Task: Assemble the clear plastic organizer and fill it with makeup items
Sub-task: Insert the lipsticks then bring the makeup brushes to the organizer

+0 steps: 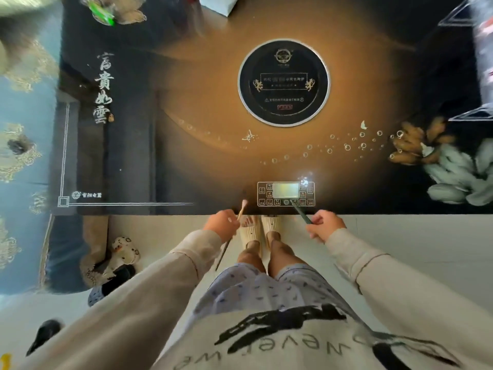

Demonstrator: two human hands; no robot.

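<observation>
Standing at the near edge of the dark glass counter, a person has the left hand with its grip clamped on a makeup brush, bristles forward; the right hand pinches a dark pencil; both look ready for loading; the likely clear organizer, blurred, stands far right.

On my monitor the person wears a pale beige sweatshirt, its long sleeves ending in cuffs at the left hand and the right hand. I read bold black brush-stroke lettering across the chest, with thinner letters beneath. Below are light blue shorts dotted with small dark marks, bare legs, and cream slippers.
</observation>
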